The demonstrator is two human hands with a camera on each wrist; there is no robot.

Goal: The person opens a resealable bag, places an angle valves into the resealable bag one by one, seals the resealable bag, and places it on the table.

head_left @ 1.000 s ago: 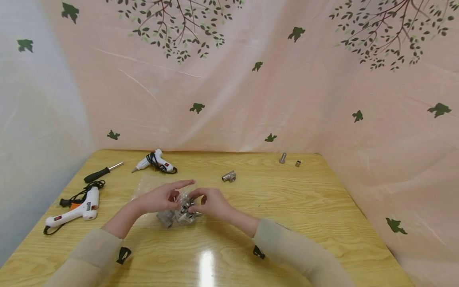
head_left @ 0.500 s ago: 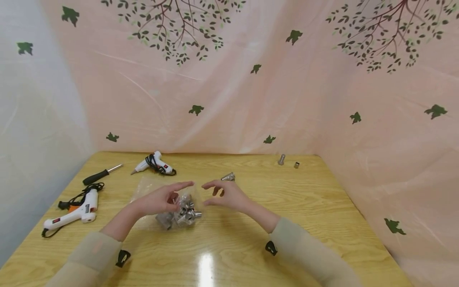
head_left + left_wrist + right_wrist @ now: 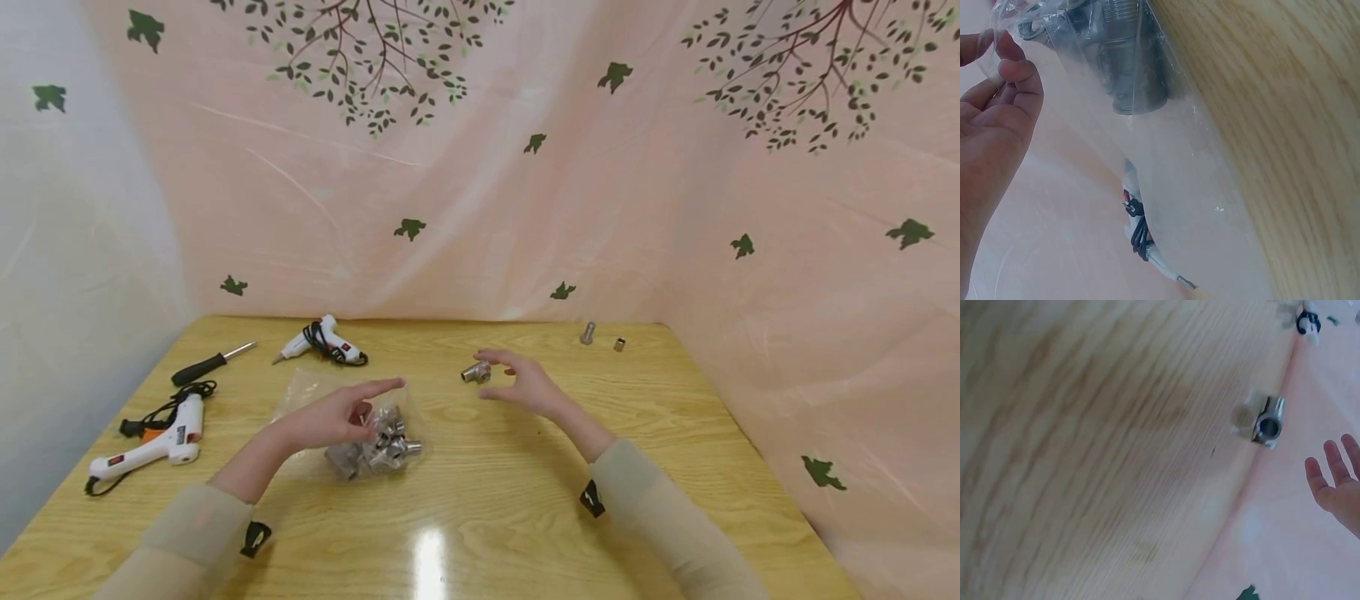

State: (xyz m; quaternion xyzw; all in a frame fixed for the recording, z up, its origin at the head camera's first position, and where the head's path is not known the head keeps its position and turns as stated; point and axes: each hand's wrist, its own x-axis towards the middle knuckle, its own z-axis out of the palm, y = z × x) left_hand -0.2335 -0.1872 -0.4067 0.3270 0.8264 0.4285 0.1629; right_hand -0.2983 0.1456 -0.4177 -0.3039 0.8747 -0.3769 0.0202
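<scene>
A clear plastic bag (image 3: 352,433) holding several metal pipe fittings (image 3: 382,448) lies at the middle of the wooden table (image 3: 675,433). My left hand (image 3: 358,408) pinches the bag's upper edge, its forefinger pointing right; the left wrist view shows the fingers (image 3: 1013,72) on the film of the bag (image 3: 1166,162) above the fittings (image 3: 1125,56). My right hand (image 3: 501,377) hovers open, empty, just right of a loose metal tee fitting (image 3: 476,372). The right wrist view shows that tee fitting (image 3: 1263,422) on the wood with the fingertips (image 3: 1334,469) spread apart from it.
Two white glue guns lie on the left, one (image 3: 153,442) near the edge, another (image 3: 324,342) at the back. A black-handled screwdriver (image 3: 210,364) lies between them. Two small metal parts (image 3: 587,333) (image 3: 620,344) sit at the back right. Pink sheeting walls the table.
My right hand left the bag and moved right and away toward the loose tee fitting, opening as it went. The left hand kept its hold on the bag.
</scene>
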